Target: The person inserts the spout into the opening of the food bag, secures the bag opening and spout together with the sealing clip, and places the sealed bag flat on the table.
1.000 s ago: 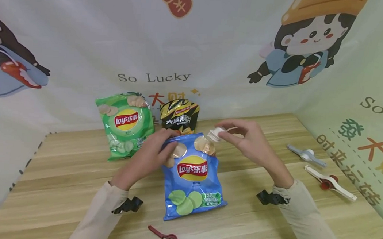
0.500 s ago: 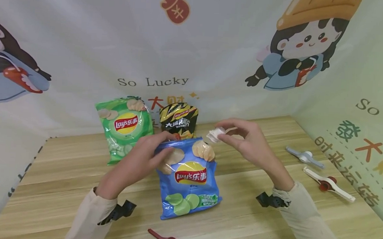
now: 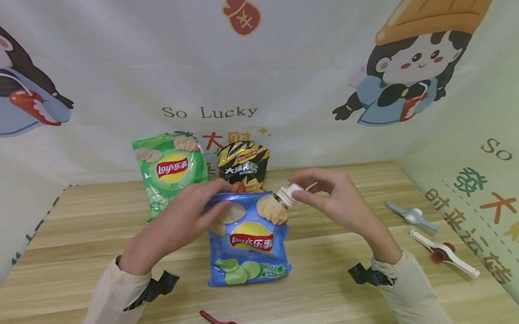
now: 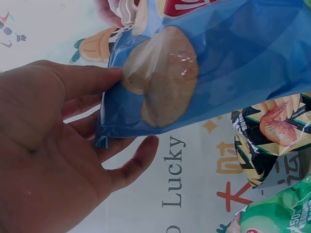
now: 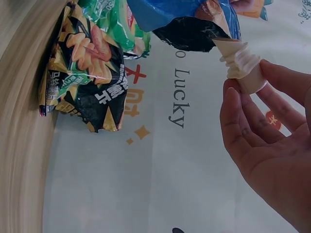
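A blue Lay's chip bag (image 3: 249, 258) stands upright in the middle of the table, front facing me. My left hand (image 3: 177, 219) pinches its top left corner between thumb and fingers; the left wrist view shows the thumb on the bag's front (image 4: 233, 58). Between the thumb and fingertips of my right hand (image 3: 337, 204) is a small white ribbed plastic piece (image 3: 288, 195), like a spout or cap. It sits right at the bag's top right corner. In the right wrist view the white piece (image 5: 243, 68) overlaps the bag's edge, beside a dark part of the bag (image 5: 187, 34).
Behind stand a green Lay's bag (image 3: 174, 169) and a black and yellow chip bag (image 3: 241, 161). On the right lie a grey-blue clip (image 3: 412, 216) and a white clip with a red knob (image 3: 443, 252). A dark red clip (image 3: 222, 323) lies at the front edge.
My left hand has shifted left with the blue bag, whose lower edge now sits farther back. My right hand has come slightly lower, bringing the white piece to the bag's top right corner.
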Demonstrator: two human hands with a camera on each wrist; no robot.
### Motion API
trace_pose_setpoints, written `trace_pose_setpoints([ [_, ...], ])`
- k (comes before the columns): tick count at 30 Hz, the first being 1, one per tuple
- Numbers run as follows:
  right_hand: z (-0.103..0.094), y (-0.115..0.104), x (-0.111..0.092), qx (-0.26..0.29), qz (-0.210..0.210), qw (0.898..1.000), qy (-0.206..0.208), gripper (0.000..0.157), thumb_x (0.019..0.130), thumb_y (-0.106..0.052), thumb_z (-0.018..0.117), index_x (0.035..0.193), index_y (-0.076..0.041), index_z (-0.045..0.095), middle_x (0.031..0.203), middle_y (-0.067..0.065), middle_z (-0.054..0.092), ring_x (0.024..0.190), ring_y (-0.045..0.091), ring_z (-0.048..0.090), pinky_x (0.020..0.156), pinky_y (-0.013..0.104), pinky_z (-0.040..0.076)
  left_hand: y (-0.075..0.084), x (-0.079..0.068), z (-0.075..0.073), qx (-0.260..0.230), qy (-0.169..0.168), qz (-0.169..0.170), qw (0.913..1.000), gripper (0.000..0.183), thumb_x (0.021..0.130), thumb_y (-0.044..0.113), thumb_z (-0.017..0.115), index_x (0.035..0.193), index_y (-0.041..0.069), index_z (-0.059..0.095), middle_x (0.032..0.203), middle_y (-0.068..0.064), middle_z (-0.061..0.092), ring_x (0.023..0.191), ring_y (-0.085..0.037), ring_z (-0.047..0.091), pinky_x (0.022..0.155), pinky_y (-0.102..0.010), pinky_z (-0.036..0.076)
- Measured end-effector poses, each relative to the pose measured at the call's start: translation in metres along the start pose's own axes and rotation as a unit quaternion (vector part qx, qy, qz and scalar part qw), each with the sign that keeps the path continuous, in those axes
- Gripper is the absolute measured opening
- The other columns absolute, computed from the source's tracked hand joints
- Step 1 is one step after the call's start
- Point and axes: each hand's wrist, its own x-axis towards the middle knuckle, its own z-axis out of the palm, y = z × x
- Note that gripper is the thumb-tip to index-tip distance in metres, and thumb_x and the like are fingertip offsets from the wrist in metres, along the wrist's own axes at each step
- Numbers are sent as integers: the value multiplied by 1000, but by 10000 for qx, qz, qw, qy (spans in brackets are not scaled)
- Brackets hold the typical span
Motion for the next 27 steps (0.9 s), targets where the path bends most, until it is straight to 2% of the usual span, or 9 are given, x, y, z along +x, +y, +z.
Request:
trace_pose_setpoints([
  [6, 4, -1, 0, 60, 163, 9993, -346, 26, 93, -18, 72, 119, -11, 70, 114, 0, 70, 98, 13, 66, 85, 33, 55, 5, -3, -3, 118, -158, -36, 9998, 22, 98, 14, 64, 118, 5, 62, 108, -6, 71, 93, -15, 66, 79, -34, 56],
  [9, 9, -3, 1, 74, 147, 9982, -576, 25, 92, -14, 72, 117, -11, 71, 114, 0, 70, 98, 13, 66, 85, 33, 56, 12, -4, 0, 592, -99, 201, 9980, 30, 97, 17, 66, 123, 3, 61, 112, -9, 70, 99, -20, 67, 86, -39, 55],
  [12, 15, -7, 0, 133, 27, 9967, -804, 25, 91, -11, 73, 116, -10, 71, 114, -1, 70, 98, 12, 67, 86, 32, 56, 24, -6, 6, 1159, -5, 477, 9921, 39, 95, 22, 68, 127, 2, 60, 117, -10, 69, 109, -26, 64, 93, -46, 50],
  [15, 21, -12, -1, 195, -167, 9951, -957, 25, 90, -9, 73, 116, -9, 71, 114, 0, 70, 98, 12, 67, 87, 29, 55, 36, -7, 13, 1471, 46, 640, 9870, 40, 95, 27, 68, 127, 4, 61, 120, -8, 67, 115, -28, 61, 98, -51, 46],
  [19, 27, -17, -2, 242, -318, 9939, -1031, 26, 90, -11, 74, 116, -8, 70, 113, 1, 70, 99, 11, 67, 87, 28, 55, 42, -5, 21, 1482, 200, 740, 9860, 29, 96, 22, 68, 118, 5, 65, 112, -6, 68, 108, -24, 63, 96, -47, 48],
  [22, 31, -19, -4, 316, -306, 9936, -1042, 27, 91, -12, 73, 117, -6, 70, 113, 1, 70, 100, 11, 67, 88, 27, 55, 41, -3, 23, 1367, 320, 671, 9878, 16, 95, 16, 68, 109, 7, 66, 104, -3, 69, 98, -21, 64, 92, -42, 51],
  [27, 35, -19, -4, 422, -292, 9942, -948, 26, 92, -13, 73, 116, -6, 70, 113, 1, 71, 99, 11, 67, 87, 28, 55, 38, -2, 23, 1246, 457, 587, 9894, 7, 97, 11, 64, 103, 8, 63, 89, 2, 65, 77, -14, 59, 75, -31, 53],
])
